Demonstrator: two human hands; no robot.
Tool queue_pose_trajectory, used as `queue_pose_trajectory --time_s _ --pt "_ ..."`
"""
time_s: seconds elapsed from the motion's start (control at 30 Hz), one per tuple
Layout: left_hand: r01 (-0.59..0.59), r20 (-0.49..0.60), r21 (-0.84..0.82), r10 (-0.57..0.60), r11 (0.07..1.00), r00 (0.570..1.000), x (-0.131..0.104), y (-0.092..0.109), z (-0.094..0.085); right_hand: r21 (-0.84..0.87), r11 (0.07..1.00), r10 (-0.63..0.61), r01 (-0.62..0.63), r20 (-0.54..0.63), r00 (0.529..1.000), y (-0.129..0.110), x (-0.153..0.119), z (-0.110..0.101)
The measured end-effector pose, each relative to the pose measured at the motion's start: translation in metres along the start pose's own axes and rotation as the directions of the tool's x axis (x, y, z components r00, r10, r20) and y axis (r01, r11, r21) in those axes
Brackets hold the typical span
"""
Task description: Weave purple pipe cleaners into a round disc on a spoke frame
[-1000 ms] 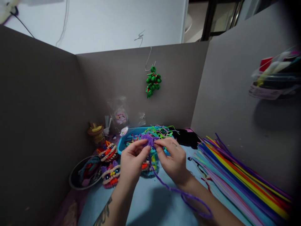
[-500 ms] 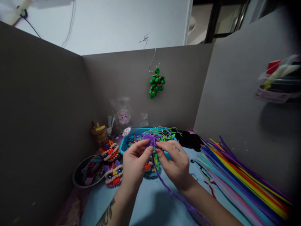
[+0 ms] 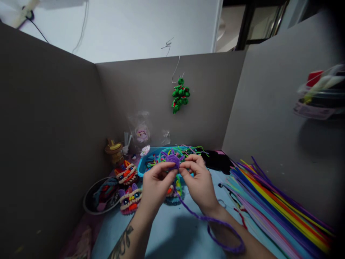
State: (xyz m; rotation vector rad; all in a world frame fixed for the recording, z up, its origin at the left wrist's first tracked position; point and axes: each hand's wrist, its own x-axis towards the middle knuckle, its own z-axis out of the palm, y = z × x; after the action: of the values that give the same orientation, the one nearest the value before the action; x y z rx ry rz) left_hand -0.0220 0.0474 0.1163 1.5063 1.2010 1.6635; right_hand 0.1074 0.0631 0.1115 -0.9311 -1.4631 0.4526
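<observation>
Between my hands is a small purple piece of yarn work [image 3: 172, 158], rounded, with short points along its upper edge. My left hand [image 3: 159, 181] pinches its lower left side between thumb and fingers. On the lower right side, my right hand [image 3: 198, 180] pinches it too, with thumb and fingertips close to the left ones. A long purple strand [image 3: 199, 217] hangs from the piece, runs down to the right and curls in a loop over my right forearm. Behind the hands stands a blue tray [image 3: 141, 169] full of colourful strands.
Colourful lion-like figures [image 3: 130, 199] sit left of my hands; another is partly hidden behind them. A bowl [image 3: 87, 208] lies further left. Bundled coloured fuzzy stems [image 3: 280, 201] spread at right. A green-and-red ornament [image 3: 180, 95] hangs on the grey back panel [image 3: 134, 86].
My right hand has turned, its fingers now more curled and nearer the left fingertips. The purple strand's lower end has swung into a loop over my right forearm.
</observation>
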Motion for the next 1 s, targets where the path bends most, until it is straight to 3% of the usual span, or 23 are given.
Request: queue_pose_trajectory --time_s 0.3,0.4,0.5,0.57,0.63,0.7,0.77,0.87,1.0 --pt "-0.138 0.001 0.182 0.140 0.974 0.990 -0.003 -0.001 0.001 -0.088 0.996 -0.009 0.012 0.034 0.999 0.007 0.002 0.001" --pt "-0.048 -0.015 0.083 0.050 0.995 0.999 -0.001 0.001 0.000 -0.079 0.995 -0.060 0.065 0.063 0.996 0.007 0.003 0.000" --pt "0.044 -0.122 -0.128 -0.060 0.991 0.991 0.004 0.000 -0.004 -0.108 0.969 -0.214 0.220 0.068 0.974 0.005 0.001 0.000" --pt "0.068 -0.200 -0.270 -0.125 0.961 0.972 0.009 -0.002 -0.007 -0.139 0.907 -0.384 0.398 0.120 0.916 0.003 -0.003 0.001" --pt "0.077 -0.239 -0.369 -0.175 0.926 0.955 0.013 -0.004 -0.010 -0.117 0.815 -0.531 0.568 0.242 0.812 0.003 -0.007 0.005" --pt "0.088 -0.250 -0.422 -0.209 0.902 0.945 0.016 -0.006 -0.011 -0.053 0.752 -0.600 0.658 0.360 0.715 0.003 -0.010 0.010" --pt "0.098 -0.256 -0.440 -0.229 0.893 0.939 0.018 -0.008 -0.011 -0.002 0.733 -0.622 0.681 0.405 0.670 0.005 -0.011 0.013" --pt "0.079 -0.267 -0.419 -0.206 0.905 0.941 0.021 -0.013 -0.011 0.109 0.762 -0.629 0.639 0.363 0.687 0.001 -0.011 0.011" --pt "0.021 -0.290 -0.276 -0.104 0.961 0.951 0.024 -0.023 -0.012 0.314 0.811 -0.567 0.494 0.211 0.796 -0.016 -0.009 -0.005"
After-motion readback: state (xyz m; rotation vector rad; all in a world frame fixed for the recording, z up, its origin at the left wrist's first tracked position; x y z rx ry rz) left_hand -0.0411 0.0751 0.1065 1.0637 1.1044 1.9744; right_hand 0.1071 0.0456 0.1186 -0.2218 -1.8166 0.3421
